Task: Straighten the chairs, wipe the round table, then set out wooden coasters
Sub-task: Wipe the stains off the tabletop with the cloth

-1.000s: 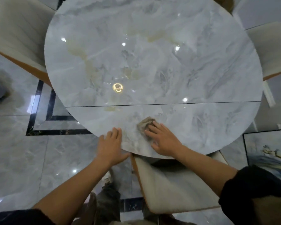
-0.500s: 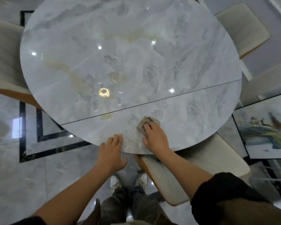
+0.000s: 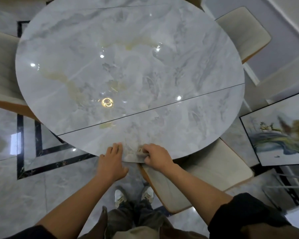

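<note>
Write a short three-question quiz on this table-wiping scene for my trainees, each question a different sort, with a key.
1. True or false: wooden coasters already lie on the round table.
2. Fill in: the left hand rests its fingers on the table's ___ edge.
3. What grips the cloth? A: left hand. B: right hand. C: nothing.
Key: 1 false; 2 near; 3 B.

The right hand (image 3: 155, 156) has drawn back to the near rim of the table (image 3: 179, 135) — its fingers, flat a second ago, now curl round the cloth (image 3: 140, 150) (only a scrap shows past them), closer to the left hand (image 3: 112, 163).
</note>
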